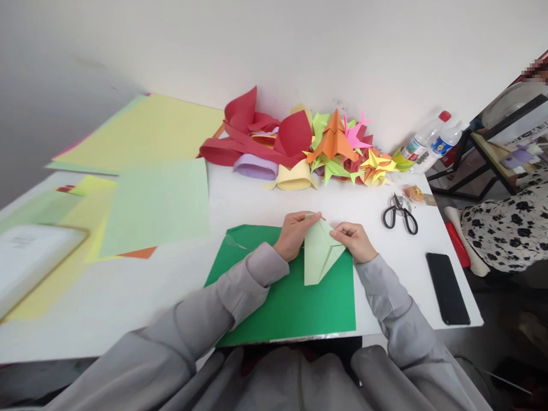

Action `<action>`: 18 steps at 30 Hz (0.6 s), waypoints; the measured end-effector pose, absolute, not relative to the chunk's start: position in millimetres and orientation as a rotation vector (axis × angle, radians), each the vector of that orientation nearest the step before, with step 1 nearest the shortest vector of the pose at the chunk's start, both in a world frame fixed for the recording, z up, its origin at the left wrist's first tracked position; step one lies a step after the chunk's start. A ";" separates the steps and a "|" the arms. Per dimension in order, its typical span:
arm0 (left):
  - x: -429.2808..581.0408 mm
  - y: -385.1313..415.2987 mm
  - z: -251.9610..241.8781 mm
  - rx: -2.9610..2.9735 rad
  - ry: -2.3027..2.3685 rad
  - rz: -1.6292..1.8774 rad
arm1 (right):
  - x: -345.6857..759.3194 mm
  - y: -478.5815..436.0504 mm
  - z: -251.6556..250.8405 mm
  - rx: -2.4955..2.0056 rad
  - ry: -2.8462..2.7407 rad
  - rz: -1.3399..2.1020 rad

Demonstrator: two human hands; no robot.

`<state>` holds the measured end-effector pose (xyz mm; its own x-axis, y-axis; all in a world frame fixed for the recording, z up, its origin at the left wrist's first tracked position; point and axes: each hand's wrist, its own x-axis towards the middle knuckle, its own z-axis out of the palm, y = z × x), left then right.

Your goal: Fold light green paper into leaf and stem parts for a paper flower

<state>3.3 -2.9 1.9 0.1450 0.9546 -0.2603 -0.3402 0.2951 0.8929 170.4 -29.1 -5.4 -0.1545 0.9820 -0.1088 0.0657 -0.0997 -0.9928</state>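
Observation:
A partly folded pale green paper [319,251] lies on a dark green sheet [295,302] on the white table [171,285]. My left hand [295,233] pinches the paper's top left edge, fingers closed on it. At the right edge, my right hand [354,240] presses and grips the paper with curled fingers. Both arms wear grey sleeves.
Black scissors [400,214] and a black phone [447,288] lie to the right. A heap of coloured folded paper shapes [334,148] and red paper curls [257,134] sits at the back. Light green and yellow sheets [158,205] lie left. Two bottles [428,142] and a person in a flowered garment [509,228] are at right.

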 end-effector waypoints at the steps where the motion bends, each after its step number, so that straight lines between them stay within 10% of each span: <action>1: 3.3 -2.9 2.0 0.772 0.988 1.081 | 170.3 -29.1 -5.2 -1.249 -1.311 1.375; 18: 1.1 -6.8 6.9 1.016 1.036 0.919 | 168.1 -28.7 -5.4 -1.234 -1.212 1.391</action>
<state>1.1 -6.8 6.9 0.2552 0.9382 -0.2339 -0.1203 0.2708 0.9551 168.1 -28.7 -5.4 -0.1083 0.9864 -0.1234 -0.0123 -0.1254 -0.9920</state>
